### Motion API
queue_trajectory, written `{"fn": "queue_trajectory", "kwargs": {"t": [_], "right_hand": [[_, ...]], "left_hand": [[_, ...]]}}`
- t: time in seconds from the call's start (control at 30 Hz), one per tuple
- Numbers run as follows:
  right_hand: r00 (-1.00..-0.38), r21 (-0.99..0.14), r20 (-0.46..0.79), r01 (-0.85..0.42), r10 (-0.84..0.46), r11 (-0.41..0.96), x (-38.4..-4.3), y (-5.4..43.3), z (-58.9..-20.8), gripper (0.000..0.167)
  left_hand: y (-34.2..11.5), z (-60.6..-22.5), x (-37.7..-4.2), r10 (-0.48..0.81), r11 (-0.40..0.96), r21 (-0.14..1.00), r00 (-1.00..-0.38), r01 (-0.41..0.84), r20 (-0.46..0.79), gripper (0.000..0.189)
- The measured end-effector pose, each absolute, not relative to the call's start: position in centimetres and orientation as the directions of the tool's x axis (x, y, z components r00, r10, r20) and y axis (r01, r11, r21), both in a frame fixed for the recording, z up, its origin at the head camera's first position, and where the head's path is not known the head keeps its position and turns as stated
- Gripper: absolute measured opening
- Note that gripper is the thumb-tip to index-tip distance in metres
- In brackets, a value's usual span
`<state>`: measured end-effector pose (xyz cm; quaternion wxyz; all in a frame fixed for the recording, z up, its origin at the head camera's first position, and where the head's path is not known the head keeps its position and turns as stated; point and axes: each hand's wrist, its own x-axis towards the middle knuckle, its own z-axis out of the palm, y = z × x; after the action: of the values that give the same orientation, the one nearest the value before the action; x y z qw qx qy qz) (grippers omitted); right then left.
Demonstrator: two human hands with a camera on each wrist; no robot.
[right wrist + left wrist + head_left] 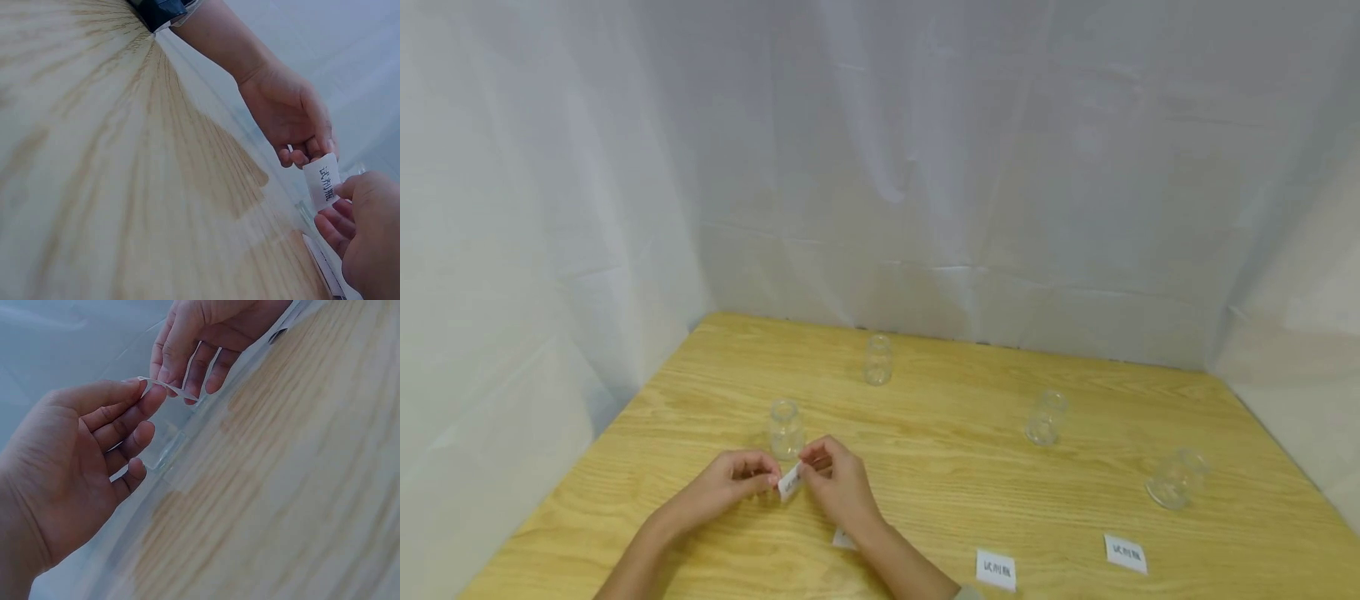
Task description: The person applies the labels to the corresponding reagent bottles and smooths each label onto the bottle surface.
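Observation:
Between both hands is a small white paper label (789, 482) with dark handwritten characters, raised above the wooden table. My left hand (727, 487) pinches one end of it between thumb and fingertips. The other end is pinched by my right hand (842, 487). In the right wrist view the written face of the label (322, 182) shows; the left wrist view has it nearly edge-on, slightly bent. Just beyond the fingertips stands a clear glass bottle (786, 429), its lower part close behind the right fingers.
Another clear bottle (878, 360) stands at the back, a third (1045, 418) right of centre, and one more (1177, 479) at the far right. Labels lie near the front: one (996, 570), another (1125, 553), and a third (843, 540) partly hidden by my right forearm. White sheeting (925, 167) surrounds the table.

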<state>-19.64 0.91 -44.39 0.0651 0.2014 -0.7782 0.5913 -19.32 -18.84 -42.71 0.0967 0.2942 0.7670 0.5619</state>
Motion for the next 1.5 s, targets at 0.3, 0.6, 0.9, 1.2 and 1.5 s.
{"fn": "queue_trajectory", "kwargs": {"t": [0.3, 0.6, 0.9, 1.2, 1.5], "right_hand": [[-0.873, -0.907, 0.338, -0.402, -0.352, 0.127, -18.5, 1.0, -42.9, 0.010], [-0.830, -0.911, 0.325, -0.403, -0.452, 0.085, -19.0, 0.9, -44.1, 0.018], [-0.800, -0.875, 0.385, -0.474, -0.459, 0.092, -19.2, 0.8, -44.4, 0.011], [-0.799, -0.858, 0.429, -0.506, -0.422, 0.085, -19.3, 0.9, -44.5, 0.007], [-0.849, -0.873, 0.396, -0.466, -0.350, 0.142, -19.4, 0.9, -44.4, 0.003]], "left_hand": [[-18.8, -42.4, -19.1, 0.570, 0.150, 0.937, -0.802, 0.316, 0.179, 0.018], [-19.0, -42.6, -19.3, 0.594, 0.116, 0.943, -0.783, 0.311, 0.185, 0.016], [-18.8, -42.3, -19.2, 0.574, 0.157, 0.947, -0.806, 0.279, 0.142, 0.021], [-18.7, -42.4, -19.3, 0.572, 0.141, 0.944, -0.803, 0.298, 0.169, 0.019], [-18.9, -42.6, -19.3, 0.577, 0.127, 0.942, -0.795, 0.312, 0.186, 0.017]]}}
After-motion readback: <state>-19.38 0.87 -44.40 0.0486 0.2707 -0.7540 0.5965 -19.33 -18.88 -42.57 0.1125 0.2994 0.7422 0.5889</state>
